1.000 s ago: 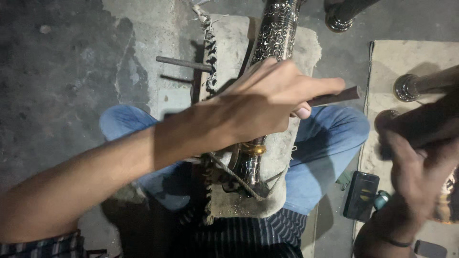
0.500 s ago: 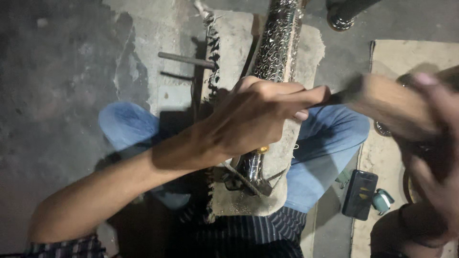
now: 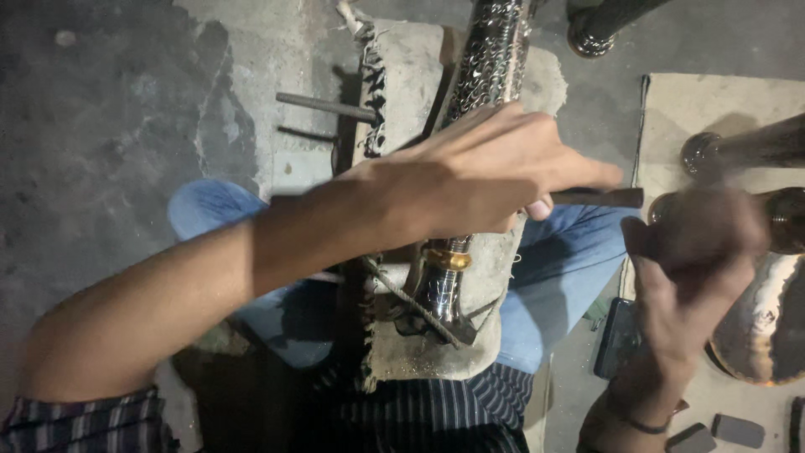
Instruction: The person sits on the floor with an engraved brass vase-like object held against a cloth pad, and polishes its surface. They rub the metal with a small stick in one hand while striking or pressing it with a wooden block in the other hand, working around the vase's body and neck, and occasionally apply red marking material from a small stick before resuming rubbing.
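- The engraved metal pipe (image 3: 490, 59) lies lengthwise along a padded cloth block (image 3: 402, 92) on the person's lap, running from 12 o'clock down to the middle of the view. Its patterned upper part shows above the hand; a plain polished neck with a brass ring (image 3: 449, 258) shows below.
- A cord (image 3: 402, 298) crosses the pipe's lower end and the block at about 6 o'clock, apparently tying the piece down so it does not roll.
- The left hand (image 3: 486, 180) rests over the pipe, fingers closed around a dark chisel-like rod (image 3: 599, 198) whose free end sticks out toward 3 o'clock. The hand seems to brace on the pipe to steady the tool.
- The right hand (image 3: 688, 277), at 4 o'clock, is blurred. Its fingers curl around something dark, but what it is I cannot tell.
- A thin metal rod (image 3: 323, 104) lies on the concrete floor (image 3: 109, 143) at 10 o'clock, touching the block's frayed edge.
- At 3 o'clock, on a pale mat (image 3: 713, 105), lie other polished metal pieces (image 3: 738, 147). A domed brass piece (image 3: 767, 323) sits lower, near 4 o'clock.
- Blue jeans (image 3: 553, 277) flank the block on both sides.
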{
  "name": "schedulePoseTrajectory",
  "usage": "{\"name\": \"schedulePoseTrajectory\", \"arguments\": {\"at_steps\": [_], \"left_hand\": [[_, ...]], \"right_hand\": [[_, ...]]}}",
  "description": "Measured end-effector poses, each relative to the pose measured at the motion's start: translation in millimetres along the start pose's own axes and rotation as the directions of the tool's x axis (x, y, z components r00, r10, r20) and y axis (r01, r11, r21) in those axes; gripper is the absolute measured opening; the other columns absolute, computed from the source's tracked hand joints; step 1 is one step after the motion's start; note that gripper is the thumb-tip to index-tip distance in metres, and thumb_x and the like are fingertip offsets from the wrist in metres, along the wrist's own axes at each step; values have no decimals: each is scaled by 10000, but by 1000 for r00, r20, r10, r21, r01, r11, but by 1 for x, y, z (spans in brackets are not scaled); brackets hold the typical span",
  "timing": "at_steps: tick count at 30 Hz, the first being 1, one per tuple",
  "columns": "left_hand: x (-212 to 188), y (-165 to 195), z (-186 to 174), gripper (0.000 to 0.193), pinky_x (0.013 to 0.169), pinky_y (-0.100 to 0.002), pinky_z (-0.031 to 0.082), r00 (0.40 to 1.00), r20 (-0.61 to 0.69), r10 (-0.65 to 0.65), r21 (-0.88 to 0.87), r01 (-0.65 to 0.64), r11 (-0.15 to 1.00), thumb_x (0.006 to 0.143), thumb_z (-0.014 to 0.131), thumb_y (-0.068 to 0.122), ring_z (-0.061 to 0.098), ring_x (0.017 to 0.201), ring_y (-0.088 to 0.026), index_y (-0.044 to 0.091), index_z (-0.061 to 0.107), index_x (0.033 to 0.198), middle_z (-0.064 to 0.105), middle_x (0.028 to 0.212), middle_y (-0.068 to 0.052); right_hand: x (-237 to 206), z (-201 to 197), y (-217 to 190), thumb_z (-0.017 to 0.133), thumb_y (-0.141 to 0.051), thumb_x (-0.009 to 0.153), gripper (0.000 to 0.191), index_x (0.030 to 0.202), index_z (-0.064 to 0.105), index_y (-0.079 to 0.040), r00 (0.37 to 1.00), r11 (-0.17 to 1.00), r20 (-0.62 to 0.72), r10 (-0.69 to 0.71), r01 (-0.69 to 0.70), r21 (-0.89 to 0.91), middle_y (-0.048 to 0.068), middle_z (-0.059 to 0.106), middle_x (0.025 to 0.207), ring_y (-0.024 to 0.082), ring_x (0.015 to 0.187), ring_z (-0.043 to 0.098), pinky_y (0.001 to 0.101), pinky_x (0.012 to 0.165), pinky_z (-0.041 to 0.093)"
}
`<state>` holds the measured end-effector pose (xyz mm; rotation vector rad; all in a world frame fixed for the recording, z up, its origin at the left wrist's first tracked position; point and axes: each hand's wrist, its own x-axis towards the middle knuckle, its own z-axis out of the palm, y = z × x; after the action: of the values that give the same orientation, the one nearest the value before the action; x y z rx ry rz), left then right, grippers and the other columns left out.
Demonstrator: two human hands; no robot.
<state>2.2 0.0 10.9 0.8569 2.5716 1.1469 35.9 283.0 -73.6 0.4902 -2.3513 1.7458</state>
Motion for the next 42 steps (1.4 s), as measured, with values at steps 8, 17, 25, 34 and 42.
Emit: {"name": "schedulePoseTrajectory", "arguments": {"at_steps": [8, 17, 25, 34, 42], "left_hand": [[9, -6, 3, 660, 547, -322, 605, 996, 71, 46, 26, -48, 998, 770, 687, -27, 754, 643, -172, 178, 602, 1392, 753, 821, -137], [18, 4, -12, 467, 615, -387, 564, 987, 124, 104, 109, -117, 987, 886, 583, 54, 698, 717, -196, 166, 629, 1338, 690, 863, -84], [24, -22, -3, 545, 760, -429, 527, 973, 60, 221, 117, -227, 967, 769, 765, 56, 616, 873, -264, 126, 659, 1300, 701, 953, -98], [24, -9, -9, 447, 741, -403, 573, 961, 276, -2, 155, -43, 987, 880, 679, 72, 711, 878, -236, 176, 669, 1314, 747, 988, -55], [5, -18, 0, 595, 547, -334, 545, 961, -95, 260, 67, -255, 965, 739, 737, -50, 712, 613, -147, 87, 655, 1312, 719, 715, -87]], "right_hand": [[-26, 18, 5, 782, -11, 897, 950, 1589, 130, -36, 913, 970, -331, 236, -200, 142, 100, 551, 1276, 145, 909, 571, 280, 805, 530], [-62, 14, 53, 753, 137, 975, 729, 1537, 307, 9, 997, 977, -33, 65, -70, -201, 148, 527, 1208, 221, 1058, 568, 341, 995, 529], [-27, 19, 6, 777, 58, 942, 787, 1558, 290, 5, 931, 941, -137, 338, -333, 56, 105, 619, 1079, 163, 865, 615, 297, 732, 521], [-11, 23, -23, 667, 173, 867, 829, 1544, 280, -109, 996, 981, -35, 81, -86, -172, 192, 573, 1132, 211, 968, 593, 385, 880, 535], [-2, 7, -17, 711, 151, 913, 975, 1662, 147, -115, 972, 975, -158, 176, -150, 164, 75, 494, 1490, 217, 1091, 569, 354, 911, 550]]}}
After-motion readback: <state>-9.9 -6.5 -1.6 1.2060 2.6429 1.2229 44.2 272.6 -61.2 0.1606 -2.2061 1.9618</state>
